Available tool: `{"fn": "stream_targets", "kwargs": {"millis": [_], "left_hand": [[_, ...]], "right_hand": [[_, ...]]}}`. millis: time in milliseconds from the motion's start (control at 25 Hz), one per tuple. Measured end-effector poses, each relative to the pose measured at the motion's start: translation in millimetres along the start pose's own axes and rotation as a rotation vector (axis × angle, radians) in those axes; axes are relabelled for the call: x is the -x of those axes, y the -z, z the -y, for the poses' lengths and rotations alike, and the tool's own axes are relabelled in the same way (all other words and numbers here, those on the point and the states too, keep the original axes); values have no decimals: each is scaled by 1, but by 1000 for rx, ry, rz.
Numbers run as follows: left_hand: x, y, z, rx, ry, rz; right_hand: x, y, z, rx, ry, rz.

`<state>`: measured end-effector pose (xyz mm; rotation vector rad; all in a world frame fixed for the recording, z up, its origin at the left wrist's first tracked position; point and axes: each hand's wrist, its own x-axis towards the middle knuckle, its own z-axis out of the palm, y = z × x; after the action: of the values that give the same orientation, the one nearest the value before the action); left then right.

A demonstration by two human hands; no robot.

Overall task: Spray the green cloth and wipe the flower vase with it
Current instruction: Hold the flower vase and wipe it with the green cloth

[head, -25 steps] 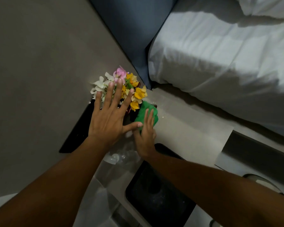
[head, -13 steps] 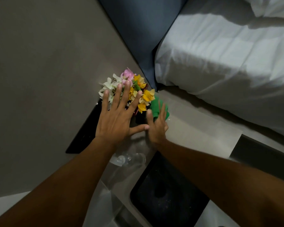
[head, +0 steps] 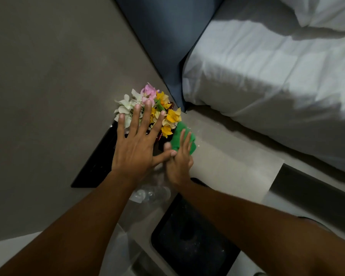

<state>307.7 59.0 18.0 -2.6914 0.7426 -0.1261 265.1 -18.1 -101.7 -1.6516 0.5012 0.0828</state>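
— Since half a second ago, what has moved?
— Right hand (head: 179, 162) has slid back along the vase side; it presses the green cloth (head: 182, 137) under flat, spread fingers, not gripping it in a fist.
— And the left hand (head: 134, 148)?
— Still splayed wide open, palm down on the flowers (head: 147, 108), holding nothing.
— Where is the flower vase (head: 163, 139)?
— Mostly hidden; a dark sliver shows between the hands, at the far corner of the bedside table (head: 227, 160), near the wall and bed (head: 267, 76).
— Anything nearer?
— A clear bottle (head: 151, 194) and a black tray (head: 187, 242).
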Motion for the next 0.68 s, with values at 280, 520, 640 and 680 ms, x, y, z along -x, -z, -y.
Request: {"fn": "stream_targets", "kwargs": {"millis": [280,520,640,680], "left_hand": [[1,0,0,21,2,27],[0,-1,-1,35,14,26],[1,-2,-2,41,24,19],[1,-2,-2,42,28,21]], "right_hand": [[-17,17,-9,39,71,43],[-3,4,-15,23,85,15],[-41,18,-2,29,10,-41],[-46,18,1,44,0,-64]]}}
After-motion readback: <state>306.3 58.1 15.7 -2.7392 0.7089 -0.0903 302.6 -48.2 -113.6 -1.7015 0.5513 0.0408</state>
